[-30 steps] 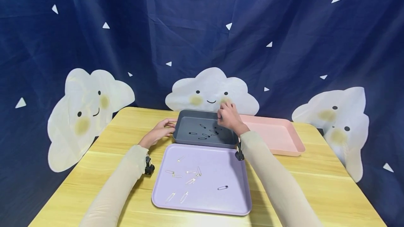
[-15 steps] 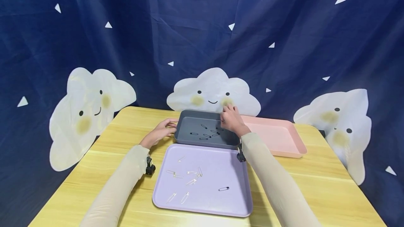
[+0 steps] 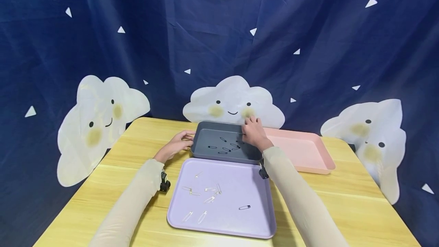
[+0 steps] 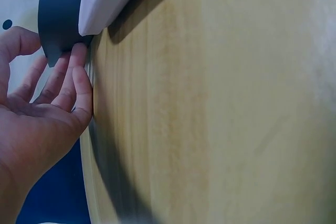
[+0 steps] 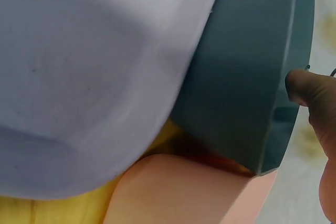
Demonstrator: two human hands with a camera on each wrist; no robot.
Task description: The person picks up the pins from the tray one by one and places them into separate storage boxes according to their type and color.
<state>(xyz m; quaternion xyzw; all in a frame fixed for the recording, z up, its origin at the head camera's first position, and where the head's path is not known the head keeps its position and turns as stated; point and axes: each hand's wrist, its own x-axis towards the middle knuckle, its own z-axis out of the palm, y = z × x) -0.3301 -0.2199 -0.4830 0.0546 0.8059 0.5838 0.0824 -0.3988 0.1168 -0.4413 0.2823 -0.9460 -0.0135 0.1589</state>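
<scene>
Several black safety pins (image 3: pixel 226 149) lie in the dark grey tray (image 3: pixel 205 134). My left hand (image 3: pixel 176 146) touches that tray's left side with relaxed fingers, and the left wrist view shows the fingertips against its outer wall. My right hand (image 3: pixel 254 132) is over the tray's right end, fingers curled and thumb (image 5: pixel 300 85) beside the rim. A tiny dark tip at the thumb looks like a pinched black safety pin, mostly hidden. On the lilac tray (image 3: pixel 240 178) lie several gold safety pins (image 3: pixel 210 200) and one black safety pin (image 3: pixel 249 207).
A pink tray (image 3: pixel 305 151) adjoins the grey tray on the right. The lilac tray stands directly in front of the grey one on the wooden table (image 3: pixel 329 205). A dark blue curtain (image 3: pixel 219 29) with clouds hangs behind the table's far edge.
My right hand has moved slightly right and lower over the grey tray. The left hand stays at the tray's side. The whole head view has shifted a little.
</scene>
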